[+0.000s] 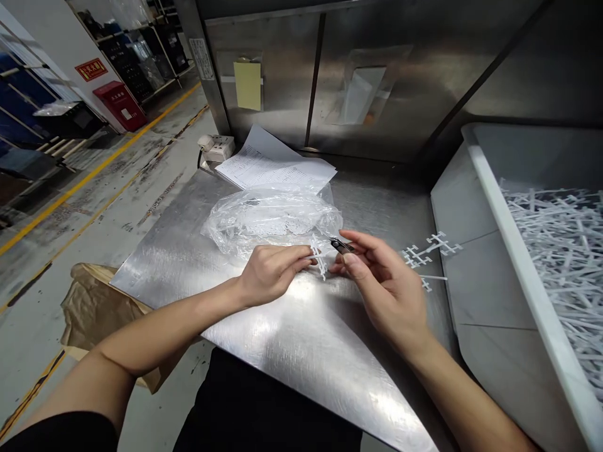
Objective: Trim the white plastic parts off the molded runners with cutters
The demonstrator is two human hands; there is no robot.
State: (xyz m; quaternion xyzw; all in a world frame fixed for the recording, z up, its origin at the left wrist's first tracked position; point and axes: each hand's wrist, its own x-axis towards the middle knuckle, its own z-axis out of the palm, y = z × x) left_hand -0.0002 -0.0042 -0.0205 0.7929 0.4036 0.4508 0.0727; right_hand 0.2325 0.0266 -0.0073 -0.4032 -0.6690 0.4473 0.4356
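My left hand point(268, 271) pinches a small white plastic sprue piece point(319, 258) over the steel table point(264, 339). My right hand point(384, 282) is closed on a small dark cutting tool point(342, 245), whose tip sits right beside the white piece. Just behind both hands lies a clear plastic bag point(271, 220) with white parts inside. To the right of my right hand, a few more white sprue pieces point(426, 251) lie loose on the table.
A large white bin point(511, 251) at the right holds several white sprue scraps point(560, 251). Printed papers point(273, 166) lie at the back, by a white power strip point(217, 147). A brown paper bag point(94, 307) sits on the floor left. Steel panels wall the back.
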